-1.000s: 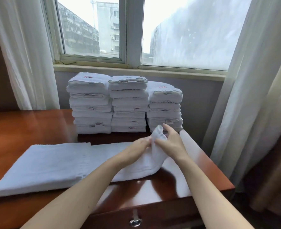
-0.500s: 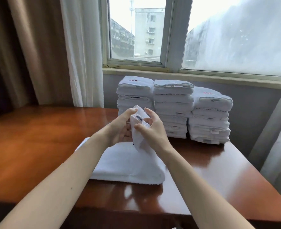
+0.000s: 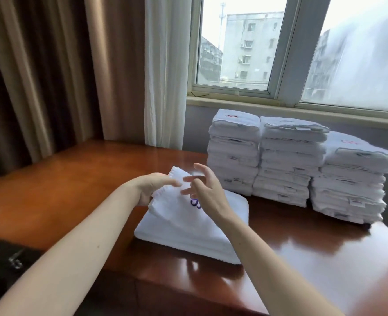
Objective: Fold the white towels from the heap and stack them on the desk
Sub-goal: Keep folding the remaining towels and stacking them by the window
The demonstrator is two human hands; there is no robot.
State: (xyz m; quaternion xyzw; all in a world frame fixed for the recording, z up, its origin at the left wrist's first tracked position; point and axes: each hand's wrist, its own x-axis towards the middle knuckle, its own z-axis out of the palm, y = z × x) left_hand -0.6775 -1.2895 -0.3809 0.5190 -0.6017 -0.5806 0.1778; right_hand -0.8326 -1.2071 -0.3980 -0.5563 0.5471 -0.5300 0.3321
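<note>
On the desk (image 3: pixel 74 179), our left hand (image 3: pixel 151 188) pinches the raised end of the towel (image 3: pixel 188 226); our right hand (image 3: pixel 205 193), fingers spread, holds nothing.

Glossy red-brown wooden desk (image 3: pixel 74 190), top reflecting window light at front R. Ctr-front on it: thick white terry towel (image 3: pixel 188 231), folded to a rectangle and lying flat. Its top flap, w/ zigzag-stitched edge and purple marking, is raised off the layers below. Back R, against the wall under the window: three stacks of folded white towels (image 3: pixel 286 165), side by side and touching. Towel's far corner is just beside the L stack; can't tell if they touch.
</note>
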